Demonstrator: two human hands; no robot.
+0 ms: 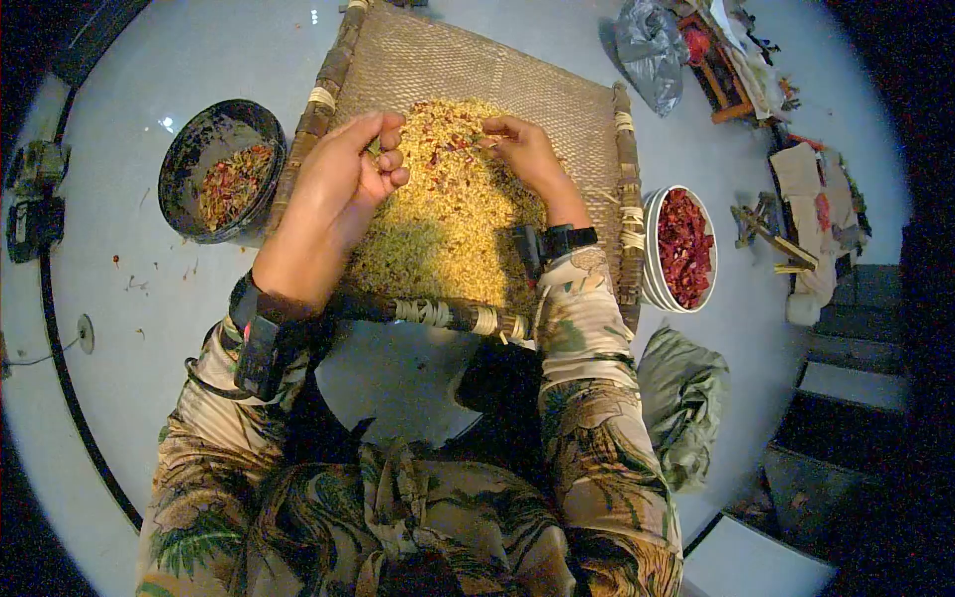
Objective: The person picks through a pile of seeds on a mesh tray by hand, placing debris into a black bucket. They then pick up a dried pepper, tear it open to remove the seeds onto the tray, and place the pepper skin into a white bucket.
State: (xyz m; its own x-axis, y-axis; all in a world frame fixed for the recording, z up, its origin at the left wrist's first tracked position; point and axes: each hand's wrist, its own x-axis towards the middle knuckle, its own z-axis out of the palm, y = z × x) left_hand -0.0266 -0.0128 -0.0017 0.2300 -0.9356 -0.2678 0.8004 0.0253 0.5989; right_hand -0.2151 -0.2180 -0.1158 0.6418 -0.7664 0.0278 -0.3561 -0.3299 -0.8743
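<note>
A heap of small yellow seeds (453, 239) mixed with red, dried chilli-like flakes lies on a woven mesh sieve (537, 75) with a wooden frame. Over the heap's left side, my left hand (363, 159) has its fingers curled in; whatever it may hold is hidden. Across from it, my right hand (527, 154) hovers at the heap's upper right, thumb and fingers drawn together. I cannot make out what is between those fingertips. Red flakes are scattered most thickly on the seeds between both hands.
Left of the sieve stands a black bowl (179, 179) partly filled with mixed red and yellowish scraps. Stacked white buckets (652, 244) with dark red dried pieces (686, 249) stand to the right. A grey plastic bag (652, 50) and green cloth (686, 398) lie on the floor.
</note>
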